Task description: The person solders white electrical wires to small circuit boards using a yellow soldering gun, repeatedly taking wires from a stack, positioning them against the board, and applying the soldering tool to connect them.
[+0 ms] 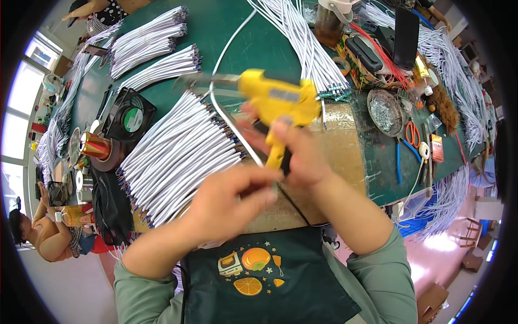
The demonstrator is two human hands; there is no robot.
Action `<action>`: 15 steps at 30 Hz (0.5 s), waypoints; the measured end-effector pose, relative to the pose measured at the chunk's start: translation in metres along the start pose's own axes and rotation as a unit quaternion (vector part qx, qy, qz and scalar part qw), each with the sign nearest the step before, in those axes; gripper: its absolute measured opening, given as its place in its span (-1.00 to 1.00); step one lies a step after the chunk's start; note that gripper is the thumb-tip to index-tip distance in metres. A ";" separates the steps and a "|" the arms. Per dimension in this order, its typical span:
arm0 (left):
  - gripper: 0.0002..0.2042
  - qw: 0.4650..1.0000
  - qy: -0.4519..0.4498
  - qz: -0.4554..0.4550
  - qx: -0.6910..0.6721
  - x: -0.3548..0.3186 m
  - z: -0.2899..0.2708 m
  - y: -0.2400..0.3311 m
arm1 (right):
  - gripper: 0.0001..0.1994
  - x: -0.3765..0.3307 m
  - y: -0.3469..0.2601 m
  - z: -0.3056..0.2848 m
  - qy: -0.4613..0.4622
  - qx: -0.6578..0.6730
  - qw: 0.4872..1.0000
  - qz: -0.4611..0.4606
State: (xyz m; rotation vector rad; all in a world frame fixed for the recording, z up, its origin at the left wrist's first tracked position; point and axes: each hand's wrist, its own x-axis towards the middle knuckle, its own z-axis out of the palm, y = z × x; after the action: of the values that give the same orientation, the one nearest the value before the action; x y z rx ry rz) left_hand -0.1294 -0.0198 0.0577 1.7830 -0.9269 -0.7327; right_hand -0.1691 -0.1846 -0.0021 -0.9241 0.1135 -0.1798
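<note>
My right hand (300,153) grips the handle of a yellow glue gun (278,98), whose nozzle points left over the green table. My left hand (233,200) is just below the gun's handle with its fingers pinched together; what it holds is too small to make out. A white cable (229,120) curves under the gun's nozzle and runs toward my hands. A fan of white wires with stripped ends (177,155) lies left of my hands.
A brown taped cardboard pad (343,153) lies under my hands. More white wire bundles (147,40) sit far left. A black fan (129,115), a gold tape roll (95,146), a metal dish (385,111), orange scissors (413,133) and blue pliers (398,160) lie around. A person (42,236) sits at left.
</note>
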 end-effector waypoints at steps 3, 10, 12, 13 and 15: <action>-0.76 0.956 0.103 0.002 -0.276 0.043 -0.018 -0.009 | -0.47 0.000 -0.029 -0.016 0.093 0.036 0.993 -0.068; -0.77 0.869 0.258 0.060 -0.417 0.083 -0.034 -0.024 | -0.45 -0.060 -0.111 -0.074 0.110 0.013 0.962 -0.250; -0.76 0.892 0.244 -0.004 -0.381 0.067 -0.010 -0.040 | -0.46 -0.079 -0.116 -0.083 0.102 0.009 0.958 -0.267; -0.76 0.914 0.207 -0.030 -0.347 0.058 0.001 -0.055 | -0.45 -0.087 -0.112 -0.086 0.107 0.017 0.957 -0.267; -0.75 0.932 0.178 -0.077 -0.307 0.038 0.018 -0.064 | -0.42 -0.103 -0.097 -0.094 0.120 0.001 0.962 -0.247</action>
State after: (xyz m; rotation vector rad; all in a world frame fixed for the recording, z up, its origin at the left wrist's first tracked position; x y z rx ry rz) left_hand -0.1062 -0.0446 -0.0110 1.3640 -0.2661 -0.6723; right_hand -0.2964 -0.2942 0.0215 -0.9138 0.1054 -0.7567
